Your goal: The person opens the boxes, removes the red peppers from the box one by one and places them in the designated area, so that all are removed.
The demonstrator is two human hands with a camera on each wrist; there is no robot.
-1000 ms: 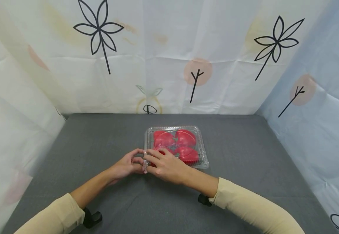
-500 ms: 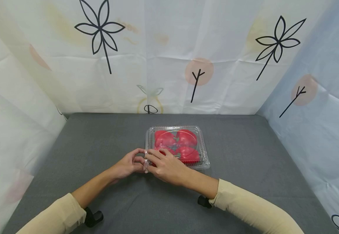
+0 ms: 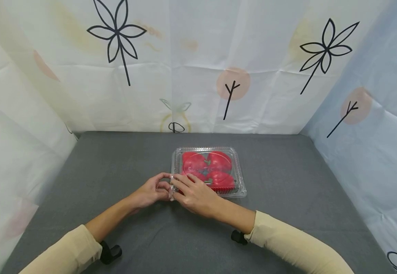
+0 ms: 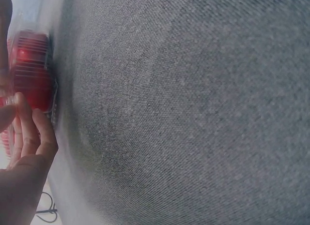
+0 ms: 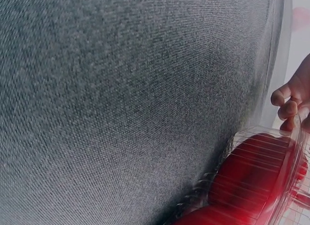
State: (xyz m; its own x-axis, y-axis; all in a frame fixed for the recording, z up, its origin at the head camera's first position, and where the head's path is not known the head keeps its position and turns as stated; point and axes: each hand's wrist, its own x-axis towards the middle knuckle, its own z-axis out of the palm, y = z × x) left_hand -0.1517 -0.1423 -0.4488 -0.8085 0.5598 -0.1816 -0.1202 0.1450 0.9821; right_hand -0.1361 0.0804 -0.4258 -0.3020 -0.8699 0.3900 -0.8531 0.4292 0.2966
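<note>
A clear plastic clamshell box [image 3: 241,186] packed with several red bell peppers [image 3: 220,179] lies on the grey cloth. Its lid covers the peppers. My left hand [image 3: 152,193] pinches the rim at the box's near left corner with bent fingers, and the left wrist view shows the same hand [image 4: 29,142] along that edge. From the other side, my right hand [image 3: 196,197] reaches over the front of the box and grips the same left rim, its fingertips meeting those of the left. The right wrist view shows the left hand [image 5: 293,101] at the plastic edge, close to the peppers [image 5: 252,176].
Grey cloth [image 3: 287,182] covers the table around the box. Printed white curtains [image 3: 198,76] stand along its back and sides. Both forearms wear beige sleeves [image 3: 291,236], with black wrist mounts [image 3: 110,254] under the cuffs.
</note>
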